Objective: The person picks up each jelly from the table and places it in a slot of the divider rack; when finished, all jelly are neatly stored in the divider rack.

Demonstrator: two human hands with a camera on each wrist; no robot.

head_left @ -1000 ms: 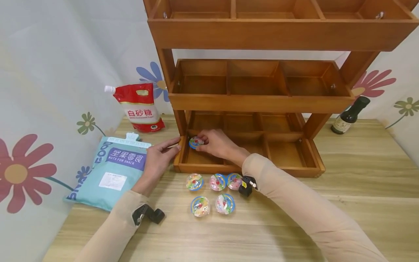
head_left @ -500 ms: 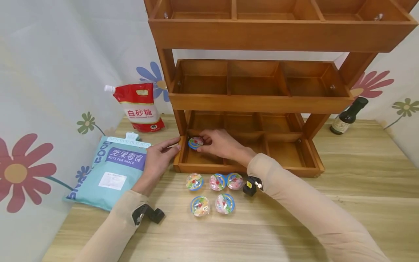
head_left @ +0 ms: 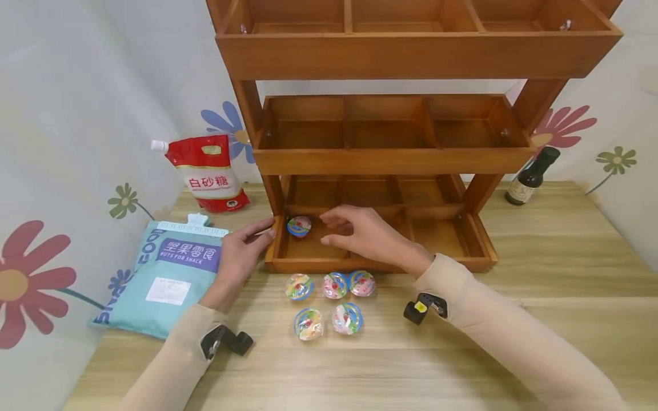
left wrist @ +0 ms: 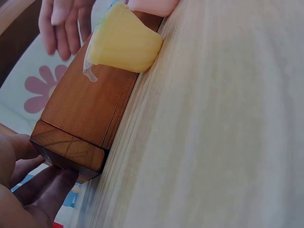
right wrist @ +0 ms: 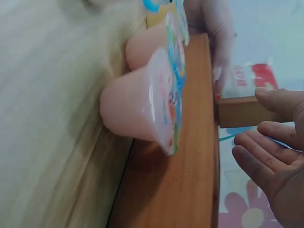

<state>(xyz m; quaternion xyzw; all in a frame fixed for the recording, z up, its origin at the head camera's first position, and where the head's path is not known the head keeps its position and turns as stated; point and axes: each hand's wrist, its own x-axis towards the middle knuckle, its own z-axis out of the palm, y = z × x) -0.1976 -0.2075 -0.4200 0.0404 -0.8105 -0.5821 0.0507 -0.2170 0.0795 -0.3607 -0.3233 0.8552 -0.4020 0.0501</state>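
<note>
A jelly cup (head_left: pixel 299 226) with a blue-rimmed printed lid sits in the front left compartment of the wooden rack's bottom tier (head_left: pixel 319 265). Just right of it hovers my right hand (head_left: pixel 370 235), fingers spread from the thumb with nothing between them. My left hand (head_left: pixel 235 258) rests its fingertips against the outer left side of that tier, near the front corner (left wrist: pixel 71 147). On the table before the rack stand several more jelly cups, among them a yellow one (left wrist: pixel 126 42) and a pink one (right wrist: pixel 135 102).
Left of the rack lie a light blue nut snack bag (head_left: pixel 169 274) with a clip and, behind it, a red and white sugar pouch (head_left: pixel 211 174). A dark sauce bottle (head_left: pixel 532 176) stands at the right. Upper tiers (head_left: pixel 390 162) overhang the bottom one.
My right hand has let go of the jelly cup in the front left compartment and drawn back to the right. The left hand keeps its place on the rack; the head view has shifted slightly.
</note>
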